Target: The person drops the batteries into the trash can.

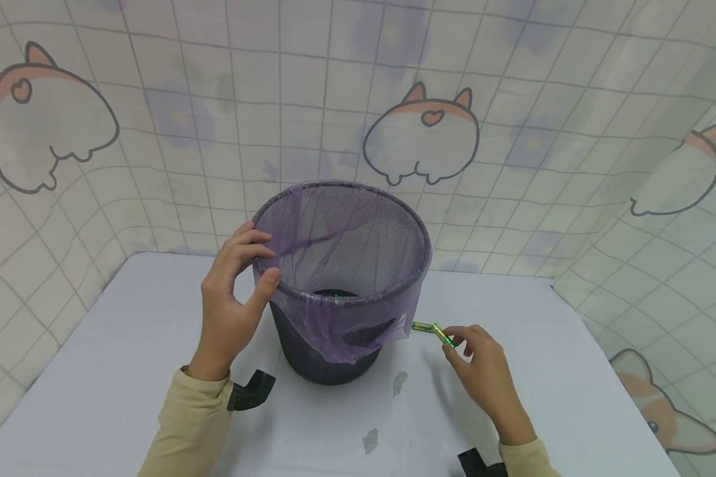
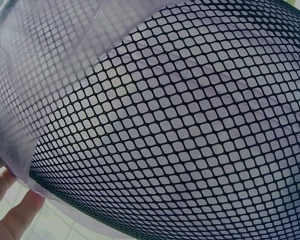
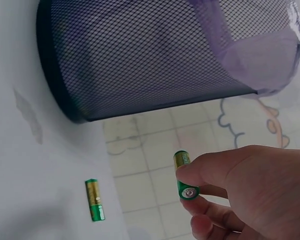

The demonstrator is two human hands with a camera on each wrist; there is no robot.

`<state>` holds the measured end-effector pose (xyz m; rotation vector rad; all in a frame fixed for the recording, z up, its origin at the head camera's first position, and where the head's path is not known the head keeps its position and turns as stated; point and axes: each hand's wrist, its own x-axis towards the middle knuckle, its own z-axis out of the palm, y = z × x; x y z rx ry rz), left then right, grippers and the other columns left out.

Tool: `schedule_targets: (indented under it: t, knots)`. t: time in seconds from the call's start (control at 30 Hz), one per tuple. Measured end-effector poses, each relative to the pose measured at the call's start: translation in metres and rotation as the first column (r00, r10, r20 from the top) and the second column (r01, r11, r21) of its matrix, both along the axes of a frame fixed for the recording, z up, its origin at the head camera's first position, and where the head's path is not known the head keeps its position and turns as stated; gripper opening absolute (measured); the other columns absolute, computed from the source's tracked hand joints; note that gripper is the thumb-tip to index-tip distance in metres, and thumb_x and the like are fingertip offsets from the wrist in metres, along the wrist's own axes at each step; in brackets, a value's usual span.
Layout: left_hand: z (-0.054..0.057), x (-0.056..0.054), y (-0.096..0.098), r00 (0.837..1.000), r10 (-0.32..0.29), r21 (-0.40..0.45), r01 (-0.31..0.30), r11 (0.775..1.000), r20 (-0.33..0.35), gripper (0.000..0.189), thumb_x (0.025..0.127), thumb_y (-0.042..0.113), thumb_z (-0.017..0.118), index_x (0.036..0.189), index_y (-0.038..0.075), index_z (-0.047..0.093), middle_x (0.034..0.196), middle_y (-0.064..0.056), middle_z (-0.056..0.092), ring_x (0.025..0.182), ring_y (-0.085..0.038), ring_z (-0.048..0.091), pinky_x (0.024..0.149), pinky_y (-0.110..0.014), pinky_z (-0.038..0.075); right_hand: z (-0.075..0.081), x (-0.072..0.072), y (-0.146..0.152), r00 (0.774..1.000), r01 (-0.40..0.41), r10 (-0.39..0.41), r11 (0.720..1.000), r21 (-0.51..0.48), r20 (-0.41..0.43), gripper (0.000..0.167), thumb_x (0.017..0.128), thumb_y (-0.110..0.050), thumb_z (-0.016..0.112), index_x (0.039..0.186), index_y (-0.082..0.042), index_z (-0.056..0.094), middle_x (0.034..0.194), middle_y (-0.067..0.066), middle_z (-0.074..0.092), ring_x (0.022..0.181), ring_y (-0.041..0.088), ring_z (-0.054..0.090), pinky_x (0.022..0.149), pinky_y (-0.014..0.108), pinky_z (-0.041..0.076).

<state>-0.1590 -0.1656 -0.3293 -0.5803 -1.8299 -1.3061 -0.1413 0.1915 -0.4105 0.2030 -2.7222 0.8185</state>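
A black mesh wastebasket point(image 1: 295, 341) stands upright, lined with a thin purple plastic bag point(image 1: 334, 331) folded over its rim. My left hand point(image 1: 229, 291) holds the left side of the rim, thumb at the front and fingers further back. In the left wrist view the fingertips point(image 2: 22, 212) touch the bagged rim. My right hand point(image 1: 483, 368) pinches a green and gold battery point(image 1: 444, 335) between thumb and fingers, right of the basket. A second similar battery point(image 3: 94, 200) lies on the table. Something small and green shows at the basket's bottom, too small to tell.
The white table point(image 1: 155, 318) has two grey patches point(image 1: 370, 441) near the basket. Behind and beside it hangs a tiled-pattern curtain point(image 1: 310, 86) with corgi drawings. Black straps or mounts point(image 1: 253, 391) sit at both wrists.
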Motion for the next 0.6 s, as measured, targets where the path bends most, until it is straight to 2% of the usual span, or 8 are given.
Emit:
schedule_targets:
  t: [0.27, 0.43, 0.6]
  knots:
    - [0.000, 0.000, 0.000, 1.000, 0.003, 0.000, -0.003, 1.000, 0.003, 0.020, 0.087, 0.012, 0.062, 0.102, -0.001, 0.063, 0.124, -0.013, 0.061, 0.139, -0.029, 0.041, 0.106, -0.022, 0.044, 0.018, 0.004, -0.003, 0.997, 0.018, -0.018, 1.000, 0.004, -0.080, 0.024, 0.081, -0.006, 0.073, 0.105, -0.009, 0.071, 0.085, 0.003, 0.063, 0.073, 0.016, 0.047, 0.055, 0.021, 0.035]
    - [0.000, 0.000, 0.000, 1.000, 0.007, 0.000, -0.007, 1.000, 0.007, 0.020, 0.087, 0.012, 0.062, 0.102, -0.001, 0.063, 0.124, -0.013, 0.061, 0.139, -0.028, 0.041, 0.106, -0.021, 0.044, 0.024, 0.004, -0.003, 0.989, 0.015, -0.015, 1.000, 0.001, -0.147, 0.025, 0.079, -0.005, 0.075, 0.103, -0.009, 0.071, 0.083, 0.002, 0.062, 0.071, 0.013, 0.045, 0.055, 0.021, 0.035]
    - [0.000, -0.001, 0.000, 1.000, 0.002, 0.002, -0.002, 1.000, 0.001, 0.020, 0.087, 0.012, 0.062, 0.101, -0.001, 0.063, 0.124, -0.014, 0.061, 0.139, -0.029, 0.042, 0.106, -0.022, 0.044, 0.029, 0.005, -0.003, 0.984, 0.005, -0.005, 1.000, -0.001, -0.175, 0.025, 0.079, -0.005, 0.075, 0.104, -0.008, 0.071, 0.084, 0.003, 0.063, 0.071, 0.013, 0.045, 0.053, 0.021, 0.035]
